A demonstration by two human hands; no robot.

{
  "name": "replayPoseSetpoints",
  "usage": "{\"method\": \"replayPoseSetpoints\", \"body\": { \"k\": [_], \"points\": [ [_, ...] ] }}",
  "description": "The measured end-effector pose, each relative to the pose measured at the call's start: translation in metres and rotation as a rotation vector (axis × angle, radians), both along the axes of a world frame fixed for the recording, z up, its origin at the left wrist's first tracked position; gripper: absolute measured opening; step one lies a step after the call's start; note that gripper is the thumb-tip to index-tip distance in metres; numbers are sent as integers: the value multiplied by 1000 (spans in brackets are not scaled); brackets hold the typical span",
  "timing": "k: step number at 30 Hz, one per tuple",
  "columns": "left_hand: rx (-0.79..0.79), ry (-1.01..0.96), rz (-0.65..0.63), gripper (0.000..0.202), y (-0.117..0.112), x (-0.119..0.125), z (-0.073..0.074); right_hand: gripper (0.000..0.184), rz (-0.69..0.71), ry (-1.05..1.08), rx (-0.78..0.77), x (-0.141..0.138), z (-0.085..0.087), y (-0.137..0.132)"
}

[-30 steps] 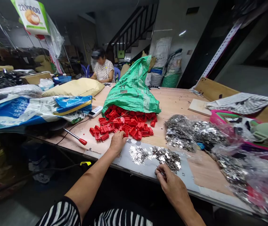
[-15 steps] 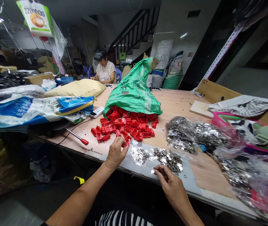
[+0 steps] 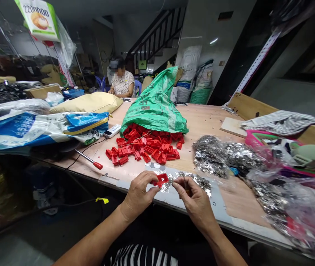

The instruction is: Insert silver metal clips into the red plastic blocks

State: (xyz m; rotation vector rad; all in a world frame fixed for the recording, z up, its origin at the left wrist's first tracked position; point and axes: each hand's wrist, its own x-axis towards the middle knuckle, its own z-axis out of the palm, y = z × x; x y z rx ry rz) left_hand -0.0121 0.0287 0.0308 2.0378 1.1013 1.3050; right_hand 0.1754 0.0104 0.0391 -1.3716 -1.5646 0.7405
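Note:
My left hand (image 3: 140, 193) pinches a small red plastic piece (image 3: 160, 179) above the near table edge. Close beside it, my right hand (image 3: 194, 197) is closed in a pinch on a small metal part (image 3: 185, 183) that I can barely make out. Just behind both hands lies a heap of small silver metal parts (image 3: 198, 181) on a grey sheet (image 3: 174, 195). Farther back, a pile of red plastic pieces (image 3: 146, 147) spills from a green woven sack (image 3: 157, 103) on the wooden table (image 3: 204, 118).
Clear bags of silver parts (image 3: 223, 157) lie at the right, with a pink basket (image 3: 259, 138) behind. A red-handled screwdriver (image 3: 89, 160), a white remote (image 3: 112, 130) and blue-white sacks (image 3: 35, 127) lie at the left. Another person (image 3: 121, 81) sits at the far end.
My left hand left the red pile with one red piece and came back toward me. My right hand rose from the silver heap to meet it.

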Motion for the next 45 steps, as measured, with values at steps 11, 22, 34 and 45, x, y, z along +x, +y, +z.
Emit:
{"method": "replayPoseSetpoints", "body": {
  "k": [11, 22, 34, 45],
  "points": [
    [-33, -54, 16, 24, -14, 4, 0, 25, -2, -77, 57, -5, 3, -5],
    [-850, -857, -289, 40, -16, 9, 2, 25, 22, -41, 23, -7, -2, -14],
    [-1293, -1071, -493, 33, -27, 9, -5, 15, 214, -235, 229, 0, 3, -11],
    [-1331, -1014, -469, 20, -28, 11, -8, 21, 393, -428, 270, 9, 8, -8]
  ]
}}
